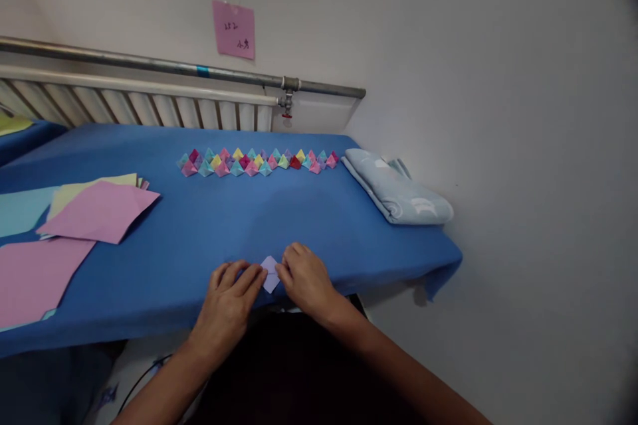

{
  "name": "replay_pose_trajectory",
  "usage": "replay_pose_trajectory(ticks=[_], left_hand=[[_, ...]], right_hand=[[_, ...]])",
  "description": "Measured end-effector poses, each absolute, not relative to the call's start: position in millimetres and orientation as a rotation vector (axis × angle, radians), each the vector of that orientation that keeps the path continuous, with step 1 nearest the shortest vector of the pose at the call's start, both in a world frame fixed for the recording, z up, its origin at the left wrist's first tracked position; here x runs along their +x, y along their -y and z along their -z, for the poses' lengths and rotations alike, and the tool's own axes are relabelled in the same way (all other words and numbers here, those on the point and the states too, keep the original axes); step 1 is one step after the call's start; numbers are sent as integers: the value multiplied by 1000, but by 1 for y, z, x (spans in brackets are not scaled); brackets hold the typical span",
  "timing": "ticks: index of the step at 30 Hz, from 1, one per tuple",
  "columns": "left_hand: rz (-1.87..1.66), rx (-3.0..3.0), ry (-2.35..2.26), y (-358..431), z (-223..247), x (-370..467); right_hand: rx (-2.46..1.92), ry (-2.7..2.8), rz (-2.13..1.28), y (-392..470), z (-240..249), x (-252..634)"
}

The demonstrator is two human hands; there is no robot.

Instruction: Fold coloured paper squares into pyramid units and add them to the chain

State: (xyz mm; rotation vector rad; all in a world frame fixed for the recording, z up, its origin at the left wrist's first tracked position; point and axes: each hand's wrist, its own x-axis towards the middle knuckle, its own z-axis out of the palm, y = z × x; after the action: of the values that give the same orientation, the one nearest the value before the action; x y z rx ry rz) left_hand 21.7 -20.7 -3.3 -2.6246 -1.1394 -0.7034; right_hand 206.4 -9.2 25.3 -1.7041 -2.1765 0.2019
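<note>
A small folded piece of lavender paper [270,275] lies near the front edge of the blue cloth, turned like a diamond with a crease across its middle. My left hand [232,292] holds its left corner, fingers bent and pressed close together. At the opposite corner, my right hand [306,279] pinches the paper between thumb and curled fingers. Further back on the cloth runs a row of folded paper pieces [252,166] in pink, blue, yellow, purple and red.
Loose sheets of pink paper [102,211] overlap yellow and light blue ones on the left. A folded light blue blanket [399,189] lies at the right end of the blue cloth [209,212]. Behind stand a radiator [144,106] and a metal pipe [164,65]. A pink note [234,30] hangs on the wall.
</note>
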Motion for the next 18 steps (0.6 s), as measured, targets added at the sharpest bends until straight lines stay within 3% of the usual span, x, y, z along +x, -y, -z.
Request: replay_pose_trajectory(ticks=[18], left_hand=[[488,-2576,1244,33,6,27]], right_hand=[[-1725,2082,-252,16,-19,223]])
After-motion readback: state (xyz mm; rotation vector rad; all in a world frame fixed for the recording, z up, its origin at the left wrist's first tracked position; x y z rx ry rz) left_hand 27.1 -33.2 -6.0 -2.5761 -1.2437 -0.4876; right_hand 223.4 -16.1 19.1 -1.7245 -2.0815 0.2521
